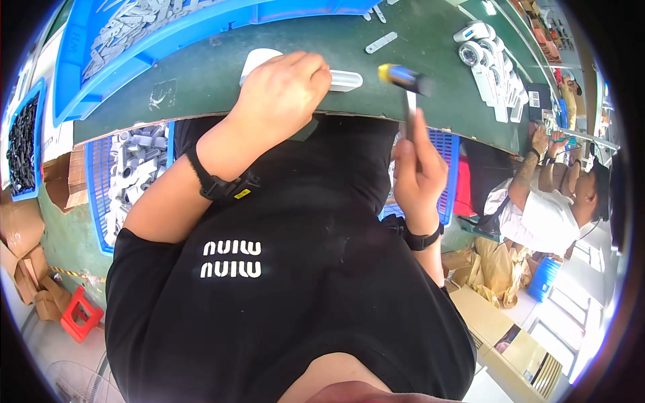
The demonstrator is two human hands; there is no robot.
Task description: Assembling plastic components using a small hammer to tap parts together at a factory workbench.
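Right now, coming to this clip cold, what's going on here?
A person at a green table has both hands in use. The left hand is curled over a white part, its fingertips hidden. The right hand grips a hammer, its head apart from that part. A grey strip lies farther back, and a blue bin of grey pieces stands at upper left.

A bin of strips is set at the counter's far left, assembled units at its right, and a single strip between. A workpiece is placed at the near edge, left of a hammer; a crate is stowed lower left.
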